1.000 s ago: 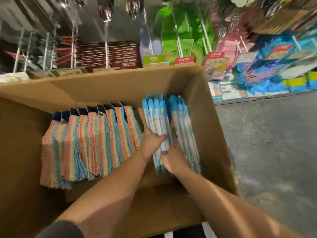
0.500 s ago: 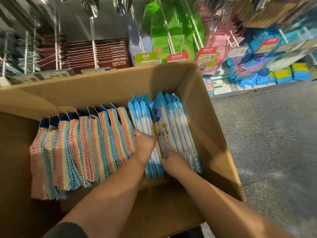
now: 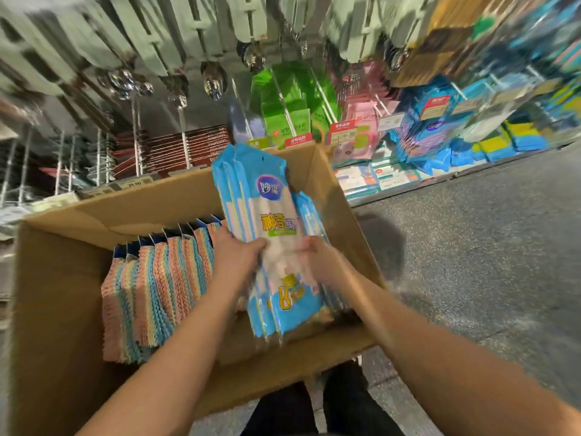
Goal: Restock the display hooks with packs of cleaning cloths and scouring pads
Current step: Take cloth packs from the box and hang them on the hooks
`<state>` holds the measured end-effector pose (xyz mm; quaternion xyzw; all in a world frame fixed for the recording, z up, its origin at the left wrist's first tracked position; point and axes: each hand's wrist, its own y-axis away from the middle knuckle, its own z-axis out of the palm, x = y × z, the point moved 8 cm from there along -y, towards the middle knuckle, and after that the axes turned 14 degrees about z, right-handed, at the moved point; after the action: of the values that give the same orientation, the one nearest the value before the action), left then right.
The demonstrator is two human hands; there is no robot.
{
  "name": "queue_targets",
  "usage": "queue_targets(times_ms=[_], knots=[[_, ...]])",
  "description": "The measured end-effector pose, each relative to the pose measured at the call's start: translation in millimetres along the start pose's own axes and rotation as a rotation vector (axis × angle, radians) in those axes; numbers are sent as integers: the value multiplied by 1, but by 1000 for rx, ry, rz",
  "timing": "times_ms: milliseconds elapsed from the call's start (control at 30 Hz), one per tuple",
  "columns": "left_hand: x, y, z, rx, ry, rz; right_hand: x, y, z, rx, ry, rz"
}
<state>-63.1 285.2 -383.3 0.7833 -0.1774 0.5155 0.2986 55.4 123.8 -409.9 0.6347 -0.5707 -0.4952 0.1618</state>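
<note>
A person stands over a big cardboard box (image 3: 56, 309) and holds a bunch of blue packs (image 3: 267, 234) up above it. The left hand (image 3: 234, 258) grips the left side of the bunch, with its fingers curled round the edge of the packs. The right hand (image 3: 320, 262) grips the right side, fingers curled round the packs too, but it looks blurry. The front pack is blue and white with yellow writing and a big yellow 8 near the bottom. The bunch stands almost upright, and its top reaches higher than the far wall of the box. A few more blue packs (image 3: 309, 215) stand in the box just behind the right hand. On the left side of the box sits a row of striped cloth packs (image 3: 157, 291) in pink, blue and yellow, standing on edge close together. Behind the box are shop shelves with green packs (image 3: 283, 102), pink packs (image 3: 361, 121), blue packs and shiny spoons (image 3: 213, 80) hanging on hooks. The floor (image 3: 487, 247) on the right is grey.
</note>
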Motion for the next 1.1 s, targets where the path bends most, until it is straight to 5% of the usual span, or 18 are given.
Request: queue_targets(times_ms=[267,600,833,1100], knots=[[165,43,41,-120,114,224,-3,31,-169,65,-573,-213],[327,134,317,-471,260,366,139,110,-429,-204,-1024,-331],[410,210,538,-809,298,374,291,154,-622,94,-1161,-391],[508,235,704,-928,419,439,379,170,-768,251,-1221,-503]])
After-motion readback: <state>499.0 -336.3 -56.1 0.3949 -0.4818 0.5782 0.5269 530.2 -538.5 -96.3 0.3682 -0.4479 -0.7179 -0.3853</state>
